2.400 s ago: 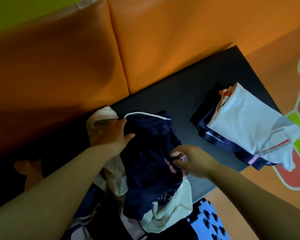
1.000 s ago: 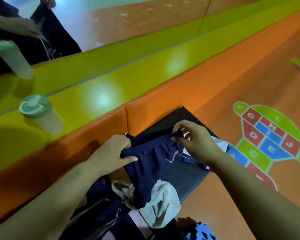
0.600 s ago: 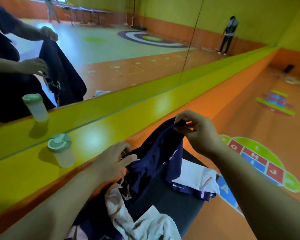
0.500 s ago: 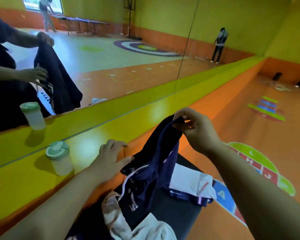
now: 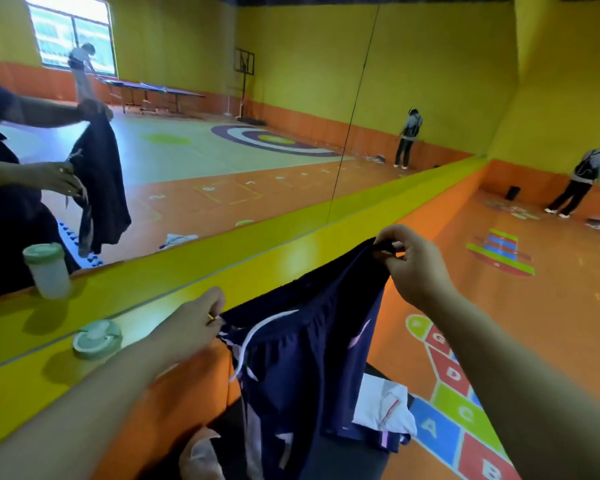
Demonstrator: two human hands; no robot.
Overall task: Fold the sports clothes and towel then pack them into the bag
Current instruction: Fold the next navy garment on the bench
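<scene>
I hold dark navy sports shorts (image 5: 305,368) with a white drawstring up in the air by the waistband. My left hand (image 5: 187,327) pinches the left end of the waistband. My right hand (image 5: 413,268) grips the right end, held higher. The shorts hang down over a black mat (image 5: 354,459). On the mat behind the shorts lies a folded white shirt (image 5: 381,407) on top of a folded navy garment (image 5: 378,439). A pale crumpled towel (image 5: 198,455) shows at the bottom edge. No bag is in view.
A green-lidded bottle (image 5: 96,339) stands on the yellow ledge (image 5: 222,271) to my left, below a wall mirror (image 5: 222,150). An orange padded wall runs under the ledge. A person (image 5: 582,181) stands far right on the orange floor with hopscotch markings (image 5: 454,386).
I lifted the shorts off the pile on the mat and raised them. My right hand climbed higher, my left hand took the waistband, and my head tilted up toward the room.
</scene>
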